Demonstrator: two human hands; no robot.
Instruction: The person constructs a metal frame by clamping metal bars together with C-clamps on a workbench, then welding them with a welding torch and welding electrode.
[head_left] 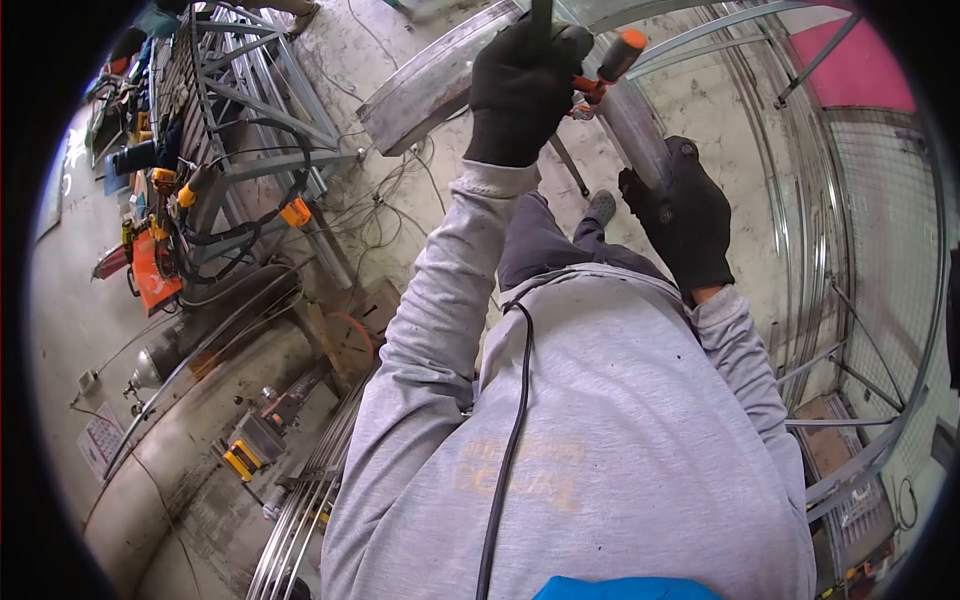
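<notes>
A black glove covers my left hand (525, 85), whose fingers are wrapped round the dark bar of a clamp at the top centre. The clamp's orange and black handle (622, 56) sticks out just right of that hand, over a grey metal tube (632, 125). Lower on the same tube, my right hand (685, 215), also in a black glove, grips its near end. A wide metal beam (425, 85) extends to the left beneath my left hand.
Metal frames and cables (265, 150) stand at the upper left, beside power tools (165, 180) and an orange box (155, 275). A gas cylinder (160, 360) lies at the left. Long metal rods (300, 530) lie lower left. Mesh fencing (885, 190) rises at the right.
</notes>
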